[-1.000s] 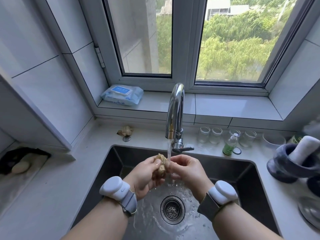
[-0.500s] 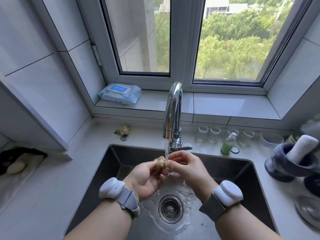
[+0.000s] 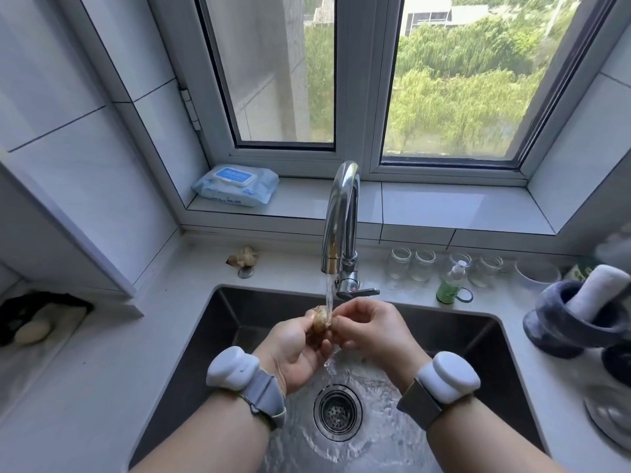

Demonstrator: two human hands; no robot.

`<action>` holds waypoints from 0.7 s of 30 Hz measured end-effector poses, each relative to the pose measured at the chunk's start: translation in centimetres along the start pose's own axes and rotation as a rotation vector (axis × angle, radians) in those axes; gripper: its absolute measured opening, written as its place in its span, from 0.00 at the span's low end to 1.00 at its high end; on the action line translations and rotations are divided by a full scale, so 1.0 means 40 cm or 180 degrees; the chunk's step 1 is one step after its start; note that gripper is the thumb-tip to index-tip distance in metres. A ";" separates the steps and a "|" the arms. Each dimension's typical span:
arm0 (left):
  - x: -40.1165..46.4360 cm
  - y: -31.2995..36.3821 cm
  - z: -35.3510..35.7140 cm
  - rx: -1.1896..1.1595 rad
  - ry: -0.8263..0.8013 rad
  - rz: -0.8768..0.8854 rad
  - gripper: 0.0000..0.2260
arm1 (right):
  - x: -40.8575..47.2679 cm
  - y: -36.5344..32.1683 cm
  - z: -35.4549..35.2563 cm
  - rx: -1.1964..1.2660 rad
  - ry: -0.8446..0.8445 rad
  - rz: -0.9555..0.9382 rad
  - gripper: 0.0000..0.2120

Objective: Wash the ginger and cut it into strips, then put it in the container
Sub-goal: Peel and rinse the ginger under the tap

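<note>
Under the tap's stream [image 3: 328, 295], ginger [image 3: 320, 322] gripped in left hand [image 3: 296, 349], right hand [image 3: 370, 331] seemingly pinching its end.

Chrome faucet [image 3: 341, 213] gleaming glossy, dark steel sink [image 3: 478, 339] below it shining wet and smooth, knobbly matt ginger [image 3: 320, 321] glistening under its stream, clear glass jars [image 3: 411, 264] right of it, crinkly glossy plastic wipes pack [image 3: 235, 184] behind-left, matt stone mortar [image 3: 566, 322] far right.
</note>
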State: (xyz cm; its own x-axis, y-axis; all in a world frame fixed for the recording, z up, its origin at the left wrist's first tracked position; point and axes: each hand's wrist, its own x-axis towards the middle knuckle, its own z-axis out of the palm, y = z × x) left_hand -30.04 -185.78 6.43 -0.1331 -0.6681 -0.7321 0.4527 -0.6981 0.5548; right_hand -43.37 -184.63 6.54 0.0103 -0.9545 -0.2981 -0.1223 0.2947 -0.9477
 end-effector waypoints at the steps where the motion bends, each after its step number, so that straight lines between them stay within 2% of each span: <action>1: 0.001 0.002 -0.001 0.0031 -0.0006 -0.0004 0.14 | -0.001 -0.001 -0.003 0.0054 -0.0065 0.0008 0.02; 4: 0.002 0.004 -0.002 0.0188 0.0018 0.0024 0.13 | -0.001 0.005 -0.009 0.0067 -0.0128 -0.0024 0.03; 12: 0.004 0.000 -0.003 0.0431 0.0050 0.0034 0.14 | 0.018 0.006 -0.025 -0.0955 -0.0311 -0.0734 0.05; 17: 0.006 -0.007 -0.005 0.0387 0.0076 -0.0002 0.14 | 0.007 0.008 -0.001 -0.1529 0.0053 -0.0954 0.05; 19: 0.007 -0.007 -0.010 0.0259 0.0013 -0.0103 0.14 | 0.005 0.009 0.003 -0.1503 0.0196 -0.0915 0.05; 21: 0.009 -0.004 -0.018 0.0093 -0.0060 -0.0233 0.16 | 0.006 0.012 0.002 -0.1147 0.0224 -0.0719 0.07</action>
State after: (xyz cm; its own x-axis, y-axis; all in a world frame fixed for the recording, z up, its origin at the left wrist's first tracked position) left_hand -29.55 -185.71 5.79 -0.1816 -0.6196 -0.7636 0.4152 -0.7523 0.5116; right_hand -43.34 -184.72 6.02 0.0104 -0.9977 -0.0675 -0.4637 0.0550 -0.8843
